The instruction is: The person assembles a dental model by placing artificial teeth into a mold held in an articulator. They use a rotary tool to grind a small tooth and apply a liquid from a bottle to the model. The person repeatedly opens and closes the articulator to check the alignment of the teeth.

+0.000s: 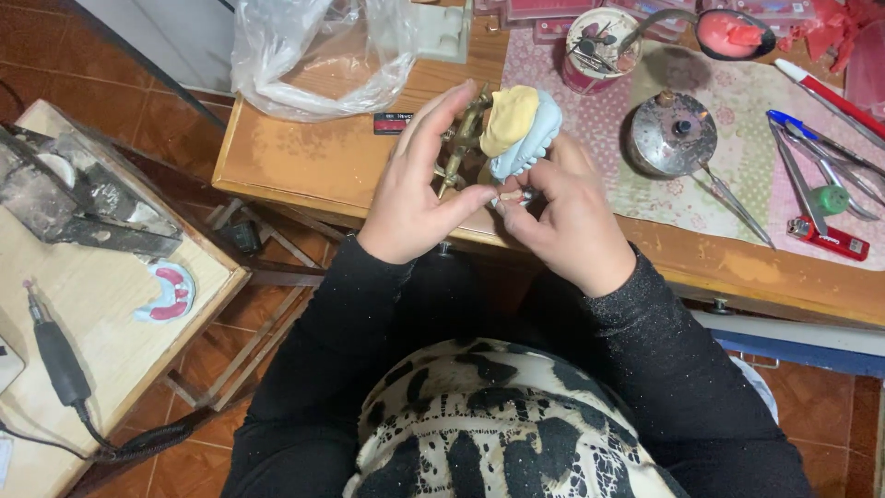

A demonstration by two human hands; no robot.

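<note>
Over the front edge of a wooden desk (304, 161), both hands hold a brass dental articulator (464, 138) carrying a yellow and pale blue plaster jaw model (522, 129). My left hand (415, 194) grips the brass frame, fingers stretched up along it. My right hand (570, 217) supports the blue model from the right, and its thumb and forefinger pinch a small pale piece (510, 196) under the model, right by the left thumb tip.
A clear plastic bag (313, 55) lies at the desk's back left. On the patterned mat (737, 120) are a metal burner (671, 134), a tool cup (599, 41), tweezers (802, 175) and a red lighter (827, 237). A side table (101, 304) holds a pink-and-blue denture model (169, 293) and a black handpiece (55, 355).
</note>
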